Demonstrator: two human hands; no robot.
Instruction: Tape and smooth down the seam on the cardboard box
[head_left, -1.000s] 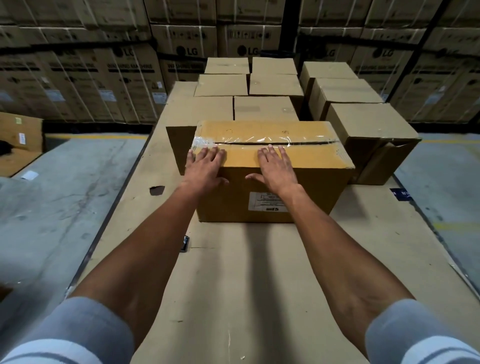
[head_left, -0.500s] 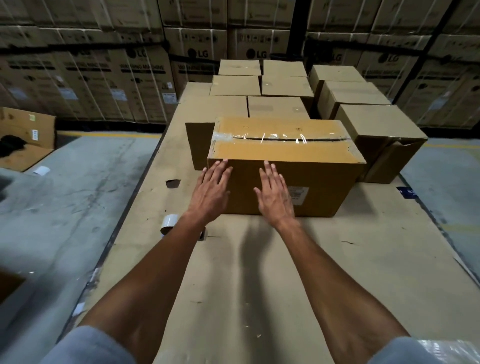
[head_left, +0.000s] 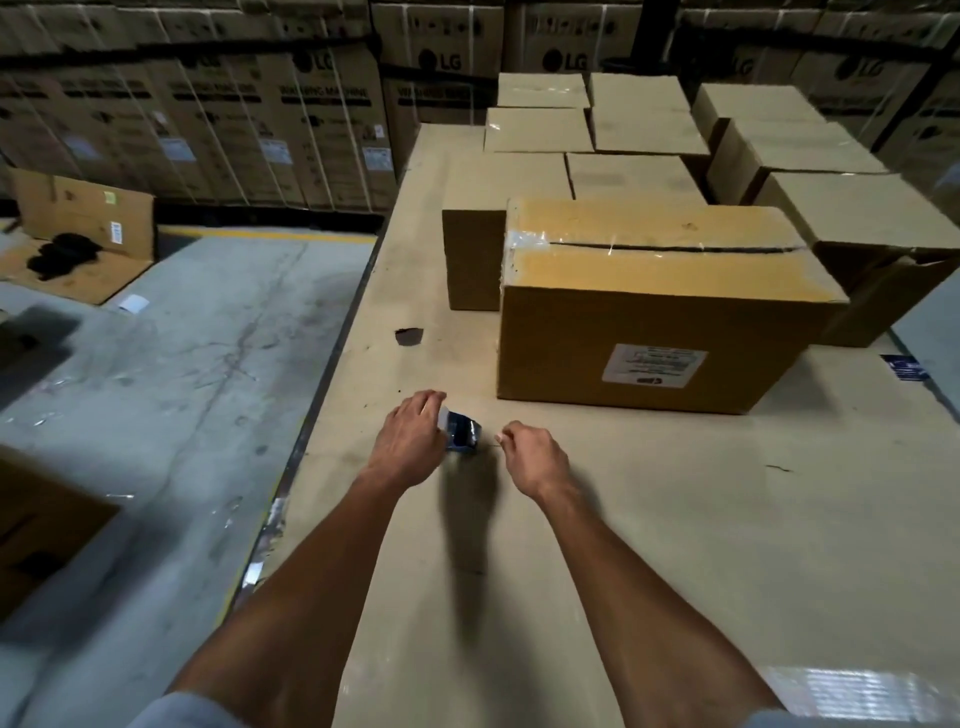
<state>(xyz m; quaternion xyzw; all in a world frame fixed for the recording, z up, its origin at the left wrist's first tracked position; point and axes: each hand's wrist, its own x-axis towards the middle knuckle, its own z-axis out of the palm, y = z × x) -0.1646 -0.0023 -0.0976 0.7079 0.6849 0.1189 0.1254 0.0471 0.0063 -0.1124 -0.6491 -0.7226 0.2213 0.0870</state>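
A brown cardboard box with a white label on its near face stands on the cardboard-covered table. Clear tape shines along its top seam, mostly at the left end. In front of the box, near the table's left side, my left hand is closed around a roll of clear tape. My right hand is just to the right of the roll, thumb and forefinger pinched together, perhaps on the tape end; the blur hides it.
Several closed boxes crowd the table behind and to the right of the labelled box. A small dark hole marks the table cover. The table's left edge drops to a concrete floor. Tall stacked cartons line the back.
Both hands came off the box and moved down and left onto the table. My left hand has taken hold of the tape roll, and my view has swung left.
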